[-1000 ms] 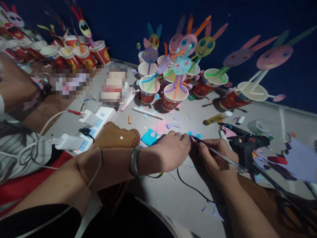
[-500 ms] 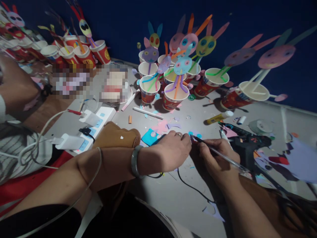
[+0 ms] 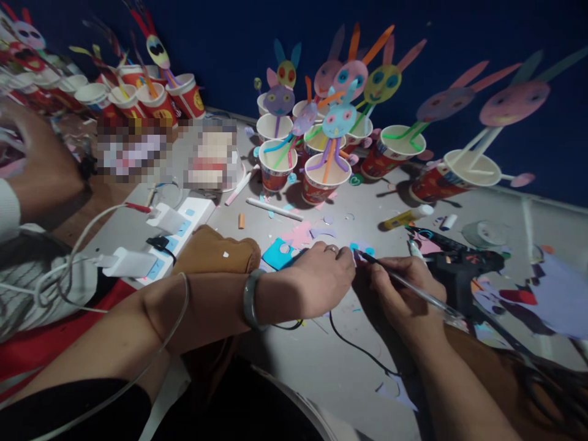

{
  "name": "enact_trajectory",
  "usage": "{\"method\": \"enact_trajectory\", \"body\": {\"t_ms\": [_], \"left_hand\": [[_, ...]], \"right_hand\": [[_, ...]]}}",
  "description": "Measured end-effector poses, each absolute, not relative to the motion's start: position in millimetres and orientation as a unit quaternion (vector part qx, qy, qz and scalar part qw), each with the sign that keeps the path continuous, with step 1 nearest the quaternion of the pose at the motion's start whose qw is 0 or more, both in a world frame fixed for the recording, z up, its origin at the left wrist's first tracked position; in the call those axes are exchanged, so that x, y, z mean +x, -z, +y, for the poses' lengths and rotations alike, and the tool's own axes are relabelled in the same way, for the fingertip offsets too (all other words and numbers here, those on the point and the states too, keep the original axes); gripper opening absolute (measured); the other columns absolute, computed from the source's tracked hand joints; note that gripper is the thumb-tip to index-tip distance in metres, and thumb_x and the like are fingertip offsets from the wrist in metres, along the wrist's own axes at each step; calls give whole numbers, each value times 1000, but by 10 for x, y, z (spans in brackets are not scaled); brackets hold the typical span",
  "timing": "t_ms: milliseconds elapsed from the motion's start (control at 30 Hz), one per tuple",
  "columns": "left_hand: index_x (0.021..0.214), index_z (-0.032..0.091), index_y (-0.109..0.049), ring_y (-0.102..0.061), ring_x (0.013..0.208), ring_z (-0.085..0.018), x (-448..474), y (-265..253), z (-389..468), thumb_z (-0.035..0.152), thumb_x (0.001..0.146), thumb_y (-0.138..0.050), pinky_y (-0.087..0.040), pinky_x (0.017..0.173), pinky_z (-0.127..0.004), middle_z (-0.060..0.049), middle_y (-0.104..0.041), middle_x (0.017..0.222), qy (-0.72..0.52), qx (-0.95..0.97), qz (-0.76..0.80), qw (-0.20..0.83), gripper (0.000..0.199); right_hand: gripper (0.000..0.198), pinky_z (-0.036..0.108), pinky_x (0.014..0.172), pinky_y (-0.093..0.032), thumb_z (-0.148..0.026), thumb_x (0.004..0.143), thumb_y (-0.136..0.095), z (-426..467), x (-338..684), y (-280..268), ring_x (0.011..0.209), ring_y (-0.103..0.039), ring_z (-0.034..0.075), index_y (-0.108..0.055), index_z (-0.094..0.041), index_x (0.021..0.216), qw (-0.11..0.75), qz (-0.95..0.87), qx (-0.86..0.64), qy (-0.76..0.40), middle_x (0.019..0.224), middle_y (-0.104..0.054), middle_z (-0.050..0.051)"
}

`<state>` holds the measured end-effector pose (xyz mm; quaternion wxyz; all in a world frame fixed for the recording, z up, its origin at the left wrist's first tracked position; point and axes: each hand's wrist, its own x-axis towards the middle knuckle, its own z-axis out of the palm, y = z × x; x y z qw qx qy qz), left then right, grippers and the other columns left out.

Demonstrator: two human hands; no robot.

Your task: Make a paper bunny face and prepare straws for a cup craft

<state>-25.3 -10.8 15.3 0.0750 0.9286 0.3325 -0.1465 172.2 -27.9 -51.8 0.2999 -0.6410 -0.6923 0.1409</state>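
Blue wall (image 3: pixel 220 55) at the back, farthest from either grip. Grey tabletop (image 3: pixel 294 352) under both grips, littered with cuttings. Red paper cups (image 3: pixel 321 195) in a cluster beyond the grips, straw figures with painted, long-eared heads standing in them; more cups far left. Co-worker's hand (image 3: pixel 46 153) and white sleeve far left of the left grip, well apart.

White power strip (image 3: pixel 199 214) left of the left grip, chargers plugged in. Black glue gun (image 3: pixel 459 269), by its looks, just right of the right grip; black scissors (image 3: pixel 542 373) farther right and nearer the wearer.

Left grip (image 3: pixel 324 278): palm down, fingers bent together, tips at a small scrap; pinching or just pressing, can't tell. Grey bangle (image 3: pixel 252 300) on that wrist. Right grip (image 3: pixel 408 294): closed around a clear-barrelled pen (image 3: pixel 425 297), thumb and fingers near its dark end, tip slanting toward the left fingertips.

Yellow glue stick (image 3: pixel 402 219), white cap, beyond the right grip. Bright blue paper piece (image 3: pixel 275 254), hole in it, just beside the left grip on its far left side. Small purplish scrap (image 3: pixel 356 260) between the grips at the pen tip, mostly hidden. Blue dots (image 3: pixel 369 251) just past the pen tip.
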Motion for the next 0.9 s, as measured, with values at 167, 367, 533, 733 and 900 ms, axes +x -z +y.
{"method": "enact_trajectory", "body": {"t_ms": [167,367,533,733,900], "left_hand": [[144,7,-49,-57,113,-25,-251,-177,-104,10,97,-36,-40,86,-35,-20,-52,144,156,929,328,74,49],[144,6,-49,-57,113,-26,-252,-182,-101,10,97,-33,-40,86,-36,-21,-52,143,152,929,328,81,50],[144,6,-49,-57,113,-26,-256,-190,-101,9,97,-34,-40,87,-36,-21,-52,144,156,927,329,86,50],[146,5,-47,-57,115,-26,-253,-183,-103,10,98,-32,-41,88,-36,-20,-51,145,156,928,329,82,51],[146,4,-46,-57,115,-25,-249,-188,-98,9,97,-33,-40,88,-36,-21,-51,145,158,928,329,80,51]], "right_hand": [[29,34,61,-52,-53,87,-56,-281,1715,517,66,-67,23,-61,-25,84,303,-691,-641,-143,73,-70,5],[29,35,61,-52,-52,87,-56,-286,1703,502,64,-67,23,-61,-24,83,309,-684,-643,-152,72,-71,5],[27,35,60,-52,-52,87,-57,-278,1699,496,61,-65,23,-61,-25,83,310,-684,-641,-160,68,-69,4],[29,35,61,-51,-52,86,-57,-275,1691,488,63,-66,22,-62,-24,82,303,-681,-649,-156,69,-69,5],[25,35,61,-51,-48,86,-58,-279,1692,493,63,-66,22,-62,-24,82,304,-681,-647,-158,69,-69,3]]}}
